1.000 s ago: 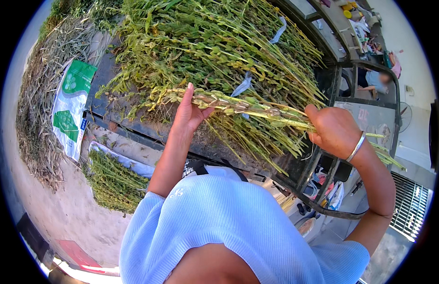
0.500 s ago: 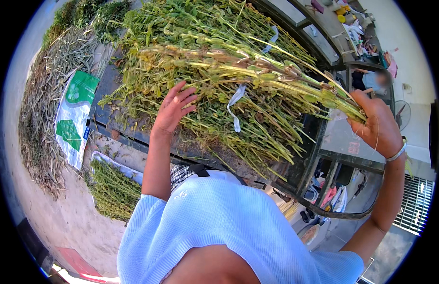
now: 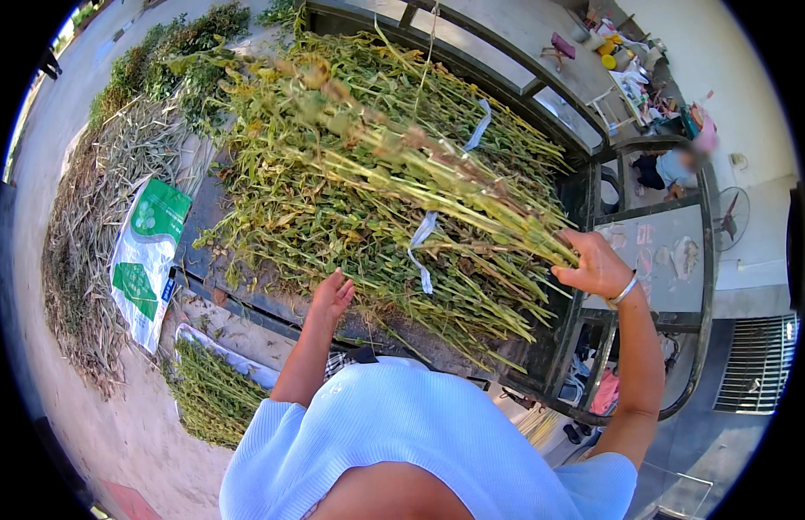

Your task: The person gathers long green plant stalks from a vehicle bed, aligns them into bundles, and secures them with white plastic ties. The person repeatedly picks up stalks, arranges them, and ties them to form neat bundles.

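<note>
My right hand [image 3: 597, 264] is closed round the cut ends of a bunch of podded sesame-like stalks [image 3: 472, 184]. The bunch slants up and to the left over a wide pile of similar stalks [image 3: 350, 212], and its leafy tops are blurred by motion. Pale cloth strips [image 3: 421, 251] lie among the piled stalks. At the near edge of the pile is my left hand [image 3: 332, 296], empty, with its fingers stretched out. The pile rests on a dark metal cart bed [image 3: 205, 227].
A metal rail [image 3: 707, 251] frames the cart's right end. To the left are a green-and-white sack [image 3: 146, 260], dry stalks [image 3: 77, 269] on the ground and another green bundle [image 3: 213, 386]. A person [image 3: 677, 166] sits beyond the cart near a fan [image 3: 732, 217].
My right hand has moved left with the bunch, bringing it in from beside the cart rail. My left hand has drawn back toward my body. The whole view has shifted slightly.
</note>
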The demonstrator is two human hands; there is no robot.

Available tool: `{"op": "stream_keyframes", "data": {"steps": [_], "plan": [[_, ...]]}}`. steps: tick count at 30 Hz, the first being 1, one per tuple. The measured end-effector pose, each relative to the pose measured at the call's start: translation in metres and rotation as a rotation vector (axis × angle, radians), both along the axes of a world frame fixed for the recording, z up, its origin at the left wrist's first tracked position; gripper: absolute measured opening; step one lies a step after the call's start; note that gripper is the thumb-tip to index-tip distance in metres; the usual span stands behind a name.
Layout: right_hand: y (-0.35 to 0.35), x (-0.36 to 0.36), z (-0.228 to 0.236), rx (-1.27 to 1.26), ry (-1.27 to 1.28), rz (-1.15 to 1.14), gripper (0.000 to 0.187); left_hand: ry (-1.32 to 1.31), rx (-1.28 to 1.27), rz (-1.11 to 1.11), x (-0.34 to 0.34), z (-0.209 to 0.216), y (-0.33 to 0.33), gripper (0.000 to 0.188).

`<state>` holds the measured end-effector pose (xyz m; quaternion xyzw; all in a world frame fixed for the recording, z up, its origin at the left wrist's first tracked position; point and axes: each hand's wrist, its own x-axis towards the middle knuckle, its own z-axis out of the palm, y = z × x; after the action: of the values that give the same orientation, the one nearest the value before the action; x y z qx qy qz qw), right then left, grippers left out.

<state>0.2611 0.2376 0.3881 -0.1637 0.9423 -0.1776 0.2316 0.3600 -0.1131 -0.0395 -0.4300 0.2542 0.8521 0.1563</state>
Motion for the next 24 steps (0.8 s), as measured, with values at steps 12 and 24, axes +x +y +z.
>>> {"op": "stream_keyframes", "data": {"steps": [12,24], "plan": [[0.017,-0.027,-0.016,-0.235,-0.252,-0.084,0.057,0.618,0.372,0.086,-0.089,0.131,0.08,0.104],[-0.015,-0.065,-0.119,-0.976,-0.655,-0.23,0.025,0.442,0.148,0.198,-0.092,0.108,0.061,0.105]]}}
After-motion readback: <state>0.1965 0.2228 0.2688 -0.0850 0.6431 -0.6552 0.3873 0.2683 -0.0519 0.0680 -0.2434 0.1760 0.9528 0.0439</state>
